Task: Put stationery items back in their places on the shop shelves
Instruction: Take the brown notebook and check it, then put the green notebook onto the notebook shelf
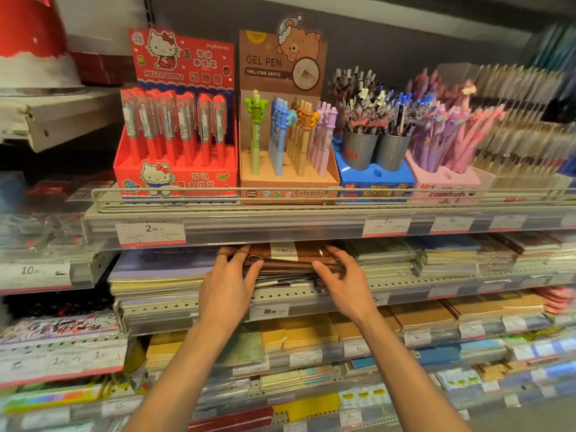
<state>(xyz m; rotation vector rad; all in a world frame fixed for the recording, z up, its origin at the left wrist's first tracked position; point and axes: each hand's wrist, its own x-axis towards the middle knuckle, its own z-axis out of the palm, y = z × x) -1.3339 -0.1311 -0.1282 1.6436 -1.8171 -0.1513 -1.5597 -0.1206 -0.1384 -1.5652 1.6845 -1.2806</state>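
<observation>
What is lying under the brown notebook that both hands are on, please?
Under the brown notebook sits a stack of dark flat items on the same shelf. The left hand and right hand cover the stack's ends, so what they are is unclear.

Bright, even shop lighting with a sharp centre and smeared edges.
Light falls from above onto the red pen box (176, 126) and the brown gel pen box (285, 120), whose print reads clearly. The gap under the upper shelf (280, 227) lies in shadow, dimming the brown notebooks (290, 255). The clear price strip shows pale glare. The pens at the right (517, 126) streak with blur, the left edge is soft, and shelf lines bow from wide-angle distortion.
</observation>
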